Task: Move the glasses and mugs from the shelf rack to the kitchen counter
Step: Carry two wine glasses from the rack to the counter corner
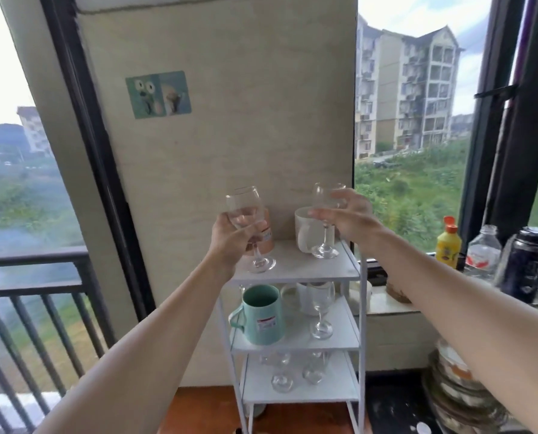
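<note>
A white three-tier shelf rack (295, 275) stands against the wall. On its top tier my left hand (230, 238) grips the bowl of a clear wine glass (244, 208), whose foot sits at the shelf's front edge. My right hand (347, 216) wraps the bowl of a second wine glass (325, 245); its foot rests on the shelf. A white mug (306, 233) and a pink mug (266, 242) stand behind them. The middle tier holds a teal mug (263, 314), another wine glass (320, 311) and a white mug (305, 297). Several small glasses (292, 371) sit on the bottom tier.
To the right, the window sill holds a yellow bottle (448, 245), a clear bottle (483, 252) and a dark flask (526, 266). Stacked dishes (458, 383) sit low on the right. A black railing (32, 296) stands at the left.
</note>
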Available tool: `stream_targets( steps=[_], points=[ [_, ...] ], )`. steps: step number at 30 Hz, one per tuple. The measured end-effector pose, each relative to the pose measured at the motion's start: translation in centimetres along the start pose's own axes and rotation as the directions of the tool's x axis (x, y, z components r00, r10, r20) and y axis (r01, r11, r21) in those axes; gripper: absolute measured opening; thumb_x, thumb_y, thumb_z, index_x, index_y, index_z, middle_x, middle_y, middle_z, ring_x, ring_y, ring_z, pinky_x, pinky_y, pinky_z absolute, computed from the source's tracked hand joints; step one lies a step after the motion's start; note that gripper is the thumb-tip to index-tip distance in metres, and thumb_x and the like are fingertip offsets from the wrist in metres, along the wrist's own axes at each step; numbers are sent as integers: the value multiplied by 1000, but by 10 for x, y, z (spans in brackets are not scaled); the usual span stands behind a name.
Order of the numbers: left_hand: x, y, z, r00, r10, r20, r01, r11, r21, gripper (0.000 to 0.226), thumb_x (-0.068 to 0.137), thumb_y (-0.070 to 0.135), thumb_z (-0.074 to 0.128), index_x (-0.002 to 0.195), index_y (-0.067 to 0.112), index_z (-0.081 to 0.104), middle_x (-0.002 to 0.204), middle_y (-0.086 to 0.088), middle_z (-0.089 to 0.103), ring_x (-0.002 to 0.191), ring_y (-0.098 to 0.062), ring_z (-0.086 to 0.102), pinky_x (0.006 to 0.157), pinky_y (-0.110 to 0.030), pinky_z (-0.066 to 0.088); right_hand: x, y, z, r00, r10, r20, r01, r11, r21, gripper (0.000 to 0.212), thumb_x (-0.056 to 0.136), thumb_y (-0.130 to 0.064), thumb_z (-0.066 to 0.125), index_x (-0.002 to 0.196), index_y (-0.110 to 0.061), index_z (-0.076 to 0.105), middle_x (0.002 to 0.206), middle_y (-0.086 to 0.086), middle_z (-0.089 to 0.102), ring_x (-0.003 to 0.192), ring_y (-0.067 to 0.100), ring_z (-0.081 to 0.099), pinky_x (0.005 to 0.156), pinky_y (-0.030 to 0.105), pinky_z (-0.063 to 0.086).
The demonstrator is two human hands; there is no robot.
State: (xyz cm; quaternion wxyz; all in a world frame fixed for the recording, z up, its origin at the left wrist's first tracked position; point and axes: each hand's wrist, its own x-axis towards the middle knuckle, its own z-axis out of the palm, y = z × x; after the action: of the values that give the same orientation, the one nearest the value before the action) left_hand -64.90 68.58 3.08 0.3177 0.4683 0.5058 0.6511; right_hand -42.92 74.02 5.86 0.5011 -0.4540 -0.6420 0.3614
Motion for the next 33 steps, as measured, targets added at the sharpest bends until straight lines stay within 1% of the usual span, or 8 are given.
stream_targets(
  steps=[3,5,12,15,20,23,28,33],
  points=[
    [-17,17,-19,976,-27,215,49,994,-98,51,79,9,75,126,3,57,102,-17,68,73,-24,67,68,-36,55,-17,-14,-14,978,36,208,-105,937,332,69,51,-21,91,113,-21,60,94,9,74,75,22,73,66,35,60],
    [-28,24,-25,950,-37,310,91,983,-160,52,78,8,75,125,2,56,93,-14,67,74,-24,68,66,-33,56,-28,-15,-25,960,21,280,-151,881,449,65,47,-22,89,105,-17,61,86,10,75,75,26,73,66,37,60],
    [-89,10,3,803,-104,587,251,952,-175,60,73,7,73,127,9,48,88,-16,70,79,-29,70,75,-37,59,-103,20,-91,961,89,262,-209,853,478,52,69,-14,79,117,-16,59,95,8,76,84,28,73,72,39,61],
    [-118,-12,44,706,-131,696,335,928,-165,62,75,2,71,130,9,45,91,-18,70,78,-29,71,72,-36,59,-149,43,-135,967,151,206,-230,864,448,61,70,-11,80,125,-15,56,106,12,73,84,28,72,73,40,60],
    [-176,-44,134,542,-190,818,438,895,-83,63,72,0,71,130,9,48,93,-19,70,83,-33,69,79,-41,56,-243,78,-217,956,292,34,-279,864,420,70,58,-13,85,123,-18,58,101,9,72,83,27,70,75,38,58],
    [-220,-55,196,422,-210,882,480,877,-21,63,69,2,72,126,12,50,89,-16,72,79,-29,69,76,-38,57,-305,93,-268,930,350,-112,-285,879,382,53,63,-10,79,112,-21,64,101,6,71,85,25,71,81,38,55],
    [-309,-54,307,211,-209,955,477,875,86,58,71,-2,72,124,10,53,89,-15,73,80,-30,70,73,-37,57,-411,106,-362,832,429,-351,-304,883,358,46,79,1,69,119,-19,60,112,14,67,87,28,69,93,46,49],
    [-417,-33,425,25,-161,987,440,888,134,61,66,2,73,123,10,53,92,-16,69,79,-31,69,80,-43,51,-519,112,-470,704,467,-535,-307,879,364,46,79,0,71,119,-19,59,114,13,68,90,30,71,90,45,51]
  ],
)
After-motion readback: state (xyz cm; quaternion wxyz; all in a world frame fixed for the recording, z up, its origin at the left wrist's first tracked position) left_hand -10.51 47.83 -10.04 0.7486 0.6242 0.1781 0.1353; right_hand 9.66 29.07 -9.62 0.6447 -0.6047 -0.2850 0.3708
